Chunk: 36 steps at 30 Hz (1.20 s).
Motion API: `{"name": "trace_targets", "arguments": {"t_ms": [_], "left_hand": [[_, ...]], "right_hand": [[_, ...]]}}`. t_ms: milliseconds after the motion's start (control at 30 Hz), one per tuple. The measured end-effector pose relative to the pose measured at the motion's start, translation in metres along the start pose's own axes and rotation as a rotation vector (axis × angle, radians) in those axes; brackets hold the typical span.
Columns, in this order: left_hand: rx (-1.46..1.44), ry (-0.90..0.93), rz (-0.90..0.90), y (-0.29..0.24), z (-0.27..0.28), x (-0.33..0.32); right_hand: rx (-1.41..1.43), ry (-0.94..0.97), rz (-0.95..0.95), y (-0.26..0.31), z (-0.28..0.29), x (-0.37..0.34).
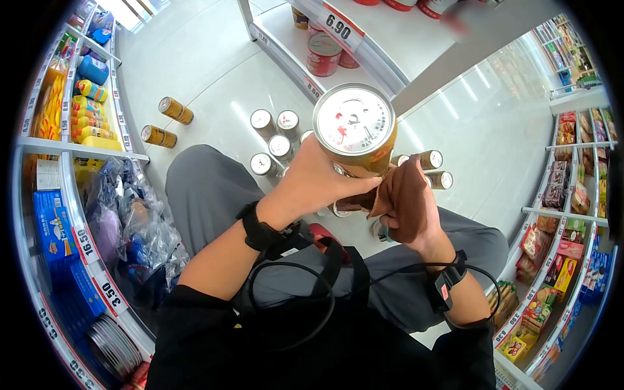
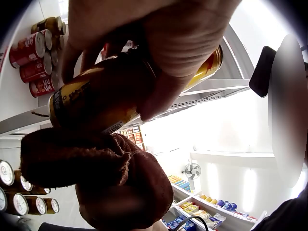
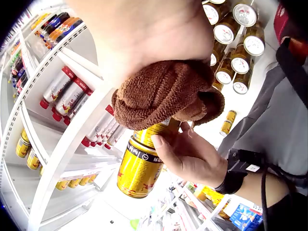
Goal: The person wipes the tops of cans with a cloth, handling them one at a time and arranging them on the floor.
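Note:
In the head view, my left hand [image 1: 302,179] grips a gold drink can [image 1: 364,162], its silver lid turned up toward the camera. My right hand [image 1: 426,231] holds a folded brown cloth [image 1: 409,201] against the can's lower side. The right wrist view shows the towelling cloth [image 3: 159,94] bunched under the right palm. Below it are the gold can [image 3: 139,171] and the left thumb; a yellow section also shows between can and cloth, and I cannot tell whether it is a second can. In the left wrist view, the left fingers wrap the can [image 2: 77,98] above the cloth [image 2: 120,187].
Several gold cans [image 1: 281,146] stand on the floor between the legs, with two more cans [image 1: 175,110] lying at the left. A white shelf [image 1: 279,52] with red tins is ahead. Stocked shelves line the left and right; plastic wrapping [image 1: 140,214] lies at the left.

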<state>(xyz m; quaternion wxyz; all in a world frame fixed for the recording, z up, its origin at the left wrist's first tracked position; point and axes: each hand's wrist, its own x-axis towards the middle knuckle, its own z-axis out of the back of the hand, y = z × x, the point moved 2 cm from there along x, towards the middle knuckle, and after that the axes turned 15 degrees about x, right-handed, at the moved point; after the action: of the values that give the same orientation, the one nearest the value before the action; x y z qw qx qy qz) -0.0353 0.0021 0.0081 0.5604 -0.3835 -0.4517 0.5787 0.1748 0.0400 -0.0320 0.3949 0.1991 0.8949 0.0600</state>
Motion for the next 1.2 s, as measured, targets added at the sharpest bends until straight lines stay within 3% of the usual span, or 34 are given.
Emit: {"name": "trace_targets", "arguments": {"t_ms": [167,233,300,367,400,433,500,567,633,667,700,800,900,1033,1067,1100,1167,1200], "left_hand": [[-0.072,0.055,-0.033,0.003,-0.005,0.002],[-0.071,-0.052,-0.193,0.004,-0.007,0.001],[-0.071,-0.052,-0.232,0.006,-0.011,0.003],[-0.389,-0.154,-0.166,0.009,-0.017,0.003],[-0.302,-0.253,-0.246,0.012,-0.019,0.001],[-0.3,-0.253,-0.243,0.017,-0.02,-0.001],[-0.28,-0.343,-0.258,0.021,-0.019,-0.001],[-0.268,-0.318,-0.325,0.024,-0.012,-0.001],[-0.091,-0.341,-0.442,0.022,-0.005,-0.003],[-0.209,-0.452,-0.319,0.019,-0.008,-0.005],[-0.036,-0.392,-0.449,0.02,-0.004,-0.003],[0.294,-0.383,-0.3,0.032,-0.001,-0.014],[0.313,-0.3,-0.272,0.069,-0.01,-0.02],[0.118,-0.216,-0.211,0.062,-0.019,-0.021],[0.163,-0.317,-0.38,0.042,-0.015,-0.02],[0.159,-0.304,-0.379,0.032,-0.014,-0.016],[0.471,-0.326,-0.604,0.02,-0.015,-0.011],[0.491,-0.308,-0.593,0.022,-0.017,-0.011]], "right_hand": [[0.114,-0.082,0.032,-0.007,-0.018,-0.001],[0.056,-0.077,0.009,-0.01,-0.026,-0.006],[0.001,-0.069,-0.013,-0.014,-0.023,-0.006],[0.081,0.026,-0.155,-0.02,-0.012,0.0],[0.04,-0.058,-0.026,-0.025,-0.024,0.0],[0.042,-0.058,-0.029,-0.026,-0.023,0.0],[-0.29,0.069,0.114,-0.017,-0.018,0.004],[-0.617,0.192,0.263,-0.008,-0.012,0.007],[-0.938,0.307,0.417,-0.002,-0.023,0.007],[-1.324,0.167,0.699,0.003,-0.04,-0.006],[-1.313,0.159,0.701,0.007,-0.044,-0.01],[-1.15,0.219,0.885,0.026,-0.041,-0.021],[-0.997,0.23,1.013,0.038,-0.041,-0.033],[-0.851,0.243,1.025,0.041,-0.043,-0.043],[-0.849,0.246,1.039,0.042,-0.043,-0.044],[-0.848,0.248,1.054,0.044,-0.044,-0.046],[-0.849,0.223,1.067,0.047,-0.049,-0.05],[-0.889,0.254,1.101,0.049,-0.05,-0.05]]}}
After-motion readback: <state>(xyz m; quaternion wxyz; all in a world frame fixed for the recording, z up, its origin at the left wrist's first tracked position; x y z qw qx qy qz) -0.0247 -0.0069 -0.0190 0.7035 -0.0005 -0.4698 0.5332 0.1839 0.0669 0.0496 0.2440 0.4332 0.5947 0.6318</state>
